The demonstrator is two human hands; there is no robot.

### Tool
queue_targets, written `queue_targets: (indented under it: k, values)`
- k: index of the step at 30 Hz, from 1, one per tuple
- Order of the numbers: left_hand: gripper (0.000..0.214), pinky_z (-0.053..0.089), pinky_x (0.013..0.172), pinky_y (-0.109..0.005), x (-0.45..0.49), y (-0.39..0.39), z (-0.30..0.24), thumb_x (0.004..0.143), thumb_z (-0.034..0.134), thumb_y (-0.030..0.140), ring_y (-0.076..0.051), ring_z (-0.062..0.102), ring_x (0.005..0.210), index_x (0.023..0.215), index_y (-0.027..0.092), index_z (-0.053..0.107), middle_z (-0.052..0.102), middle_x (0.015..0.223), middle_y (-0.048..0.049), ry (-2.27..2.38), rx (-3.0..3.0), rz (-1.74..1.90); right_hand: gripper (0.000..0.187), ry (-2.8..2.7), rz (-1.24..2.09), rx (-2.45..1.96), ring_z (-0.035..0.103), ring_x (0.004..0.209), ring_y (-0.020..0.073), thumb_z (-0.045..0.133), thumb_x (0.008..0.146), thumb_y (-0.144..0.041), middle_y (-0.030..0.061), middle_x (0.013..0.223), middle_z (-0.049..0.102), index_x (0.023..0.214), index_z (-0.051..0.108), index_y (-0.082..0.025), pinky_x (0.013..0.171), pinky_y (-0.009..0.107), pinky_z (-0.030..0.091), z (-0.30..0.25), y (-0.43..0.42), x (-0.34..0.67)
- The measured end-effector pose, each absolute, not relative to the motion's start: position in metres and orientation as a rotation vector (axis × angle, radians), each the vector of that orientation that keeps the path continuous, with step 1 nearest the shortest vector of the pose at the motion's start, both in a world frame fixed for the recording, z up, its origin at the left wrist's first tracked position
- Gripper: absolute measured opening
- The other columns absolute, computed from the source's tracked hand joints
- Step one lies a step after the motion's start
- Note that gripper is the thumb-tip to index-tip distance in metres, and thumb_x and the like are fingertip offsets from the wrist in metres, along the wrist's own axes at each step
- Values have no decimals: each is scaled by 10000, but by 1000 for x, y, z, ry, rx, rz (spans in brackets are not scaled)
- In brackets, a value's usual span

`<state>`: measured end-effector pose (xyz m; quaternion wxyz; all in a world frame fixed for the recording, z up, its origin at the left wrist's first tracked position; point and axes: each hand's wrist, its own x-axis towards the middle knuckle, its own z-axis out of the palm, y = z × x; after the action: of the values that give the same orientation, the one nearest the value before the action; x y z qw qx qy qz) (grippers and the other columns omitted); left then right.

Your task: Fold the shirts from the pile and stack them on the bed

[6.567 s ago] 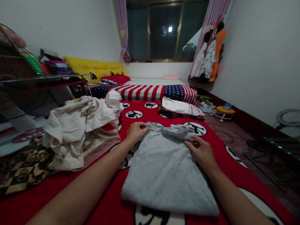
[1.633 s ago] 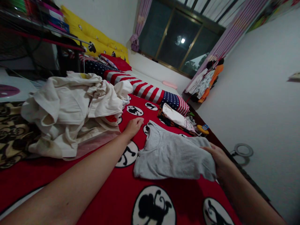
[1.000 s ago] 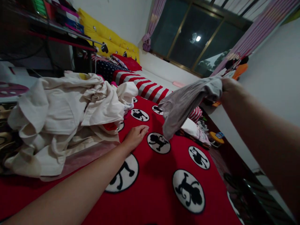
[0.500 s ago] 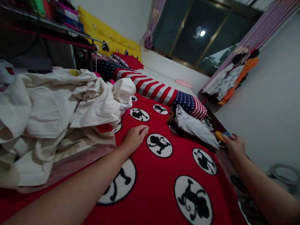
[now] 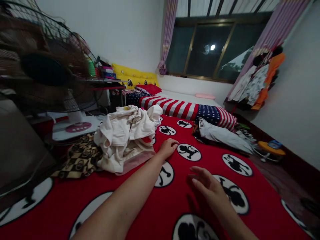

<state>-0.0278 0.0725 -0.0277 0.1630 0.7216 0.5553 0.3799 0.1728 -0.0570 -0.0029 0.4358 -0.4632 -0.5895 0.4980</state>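
Right-hand grip [image 5: 208, 186] is spread, thumb and fingers apart with nothing in it, and it looks to be hanging just above the red blanket [image 5: 160, 220]. Left-hand grip [image 5: 168, 149] is loosely curled and looks like it's resting on the blanket; I see nothing in it, but honestly can't tell if the fingertips meet.

Cream clothes heap [image 5: 125, 130] sits left of both hands and a bit farther out, and the left one's clearly nearer, just beside it. Heap's too crumpled for a clean long axis, though it kinda slants from near left to far right. Checked cloth [image 5: 81, 156] pokes out on its left side. Off to the far right of the hands there's a flat stack with a pale grey garment [image 5: 221, 131] on top, lying lengthwise from far left to near right. Beyond that: striped bed cover [image 5: 172, 105], and a fan [image 5: 45, 68] way over left.
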Motion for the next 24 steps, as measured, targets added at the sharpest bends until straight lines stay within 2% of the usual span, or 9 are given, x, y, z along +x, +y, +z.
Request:
queue_targets:
  k: [4,9,11,13,16,18,20,22,24]
  values:
    - [373,255,1131,-437,-21,51,-24,845,570,325,-263,443,1296,1202,241,634,527,1360,-85,1583,2220,795,330,-1435,1206,-1150,697,910,267,745,634,-396,92,912,728,880,660,-194,842,387,541,-17,-72,168]
    - [564,111,1146,-537,-20,14,-23,893,487,438,-318,153,1444,1409,218,430,255,1553,-126,1537,2326,494,364,-1432,1171,-1112,704,861,261,729,646,-466,86,899,722,869,664,-186,756,363,559,-22,-73,173]
    - [609,186,1134,-510,-29,1,-18,848,559,468,-328,199,1430,1396,223,455,284,1543,-125,1482,2365,419,386,-1472,1154,-1093,701,851,258,729,624,-484,88,889,722,860,666,-185,775,366,554,-23,-74,174]
    - [569,338,1072,-405,-44,-8,-4,751,688,439,-308,403,1337,1273,232,595,480,1432,-102,1414,2401,365,370,-1523,1119,-1087,697,845,253,704,633,-477,91,890,721,857,667,-186,802,370,545,-25,-73,175]
    - [259,483,846,-251,-78,-13,33,740,697,320,-205,668,952,971,217,752,740,1001,-25,1429,2432,419,297,-1635,1042,-1085,689,867,250,637,693,-426,89,908,719,871,663,-191,829,375,530,-31,-69,176]
    - [224,490,788,-248,-107,-8,63,812,587,250,-178,672,823,948,189,753,749,882,-23,1573,2431,602,260,-1717,982,-1089,682,875,251,592,730,-400,85,902,716,874,662,-195,831,384,519,-35,-65,177]
    - [277,466,858,-282,-137,0,90,822,530,193,-204,644,934,1012,166,730,728,1009,-60,1784,2397,862,234,-1783,915,-1099,672,873,252,565,752,-385,80,891,710,856,662,-199,836,393,503,-38,-61,178]
    - [303,441,906,-325,-164,9,107,787,545,157,-246,603,1032,1042,138,708,693,1092,-100,1983,2317,1077,212,-1819,857,-1112,662,871,250,558,760,-371,75,886,703,834,662,-202,846,393,486,-38,-59,177]
    - [285,448,863,-354,-184,15,112,748,601,157,-265,607,968,1011,105,699,695,1018,-124,2113,2220,1202,197,-1832,831,-1113,654,879,245,558,762,-359,69,889,698,828,661,-205,851,383,474,-38,-59,177]
